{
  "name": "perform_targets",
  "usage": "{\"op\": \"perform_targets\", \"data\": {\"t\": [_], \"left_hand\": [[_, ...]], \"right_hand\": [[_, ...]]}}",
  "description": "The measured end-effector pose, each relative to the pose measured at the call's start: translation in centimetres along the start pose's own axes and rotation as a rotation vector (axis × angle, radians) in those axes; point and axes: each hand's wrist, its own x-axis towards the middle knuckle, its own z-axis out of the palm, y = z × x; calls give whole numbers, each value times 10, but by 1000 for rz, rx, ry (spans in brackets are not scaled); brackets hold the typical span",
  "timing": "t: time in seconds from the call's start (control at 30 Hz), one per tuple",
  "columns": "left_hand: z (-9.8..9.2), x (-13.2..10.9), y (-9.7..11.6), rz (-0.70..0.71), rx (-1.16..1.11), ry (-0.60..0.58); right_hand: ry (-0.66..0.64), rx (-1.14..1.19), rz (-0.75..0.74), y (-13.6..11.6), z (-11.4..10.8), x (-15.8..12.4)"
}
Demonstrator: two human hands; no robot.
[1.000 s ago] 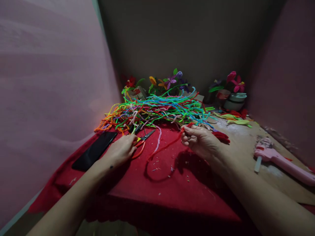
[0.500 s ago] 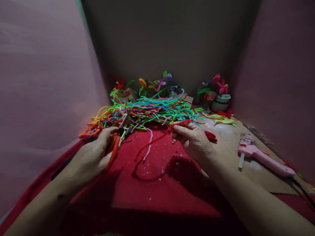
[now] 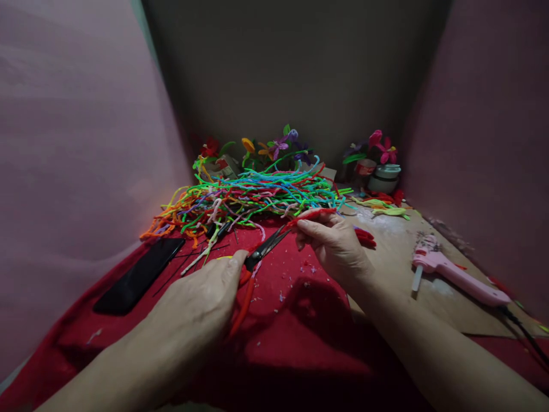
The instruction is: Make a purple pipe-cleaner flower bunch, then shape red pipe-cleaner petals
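My left hand [image 3: 210, 297] is closed on the scissors [image 3: 262, 252], which have orange-red handles and dark blades. Their slightly parted blades point up and right, with the tips at a red pipe cleaner [image 3: 317, 214]. Between the thumb and fingers of my right hand [image 3: 332, 240] the red pipe cleaner is pinched, bent into a narrow shape. Whether the blades are around its strand or only touching it, I cannot tell. Beside my right hand, red petal-like loops [image 3: 365, 237] lie on the board.
A heap of colourful pipe cleaners [image 3: 261, 191] spreads across the back of the red cloth [image 3: 300, 343]. A black phone [image 3: 139, 277] lies left. On the cardboard [image 3: 386, 274] at right rests a pink glue gun [image 3: 458, 277] with a cord. Pipe-cleaner flowers [image 3: 281, 143] stand behind.
My left hand has brought the scissors right and down from the heap's edge to the red pipe cleaner, uncovering the phone. My right hand stays nearly in place.
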Motion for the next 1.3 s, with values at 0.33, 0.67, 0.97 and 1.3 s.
{"op": "perform_targets", "data": {"t": [0.33,0.67,0.97,1.3], "left_hand": [[-2,4,1,91,138,6],[-12,6,10,115,302,-44],[-5,5,8,88,368,18],[-4,6,8,126,403,59]], "right_hand": [[-32,-26,89,0,0,-2],[-37,16,119,0,0,-1],[-33,24,165,1,1,-2],[-49,64,265,3,-1,-2]]}}
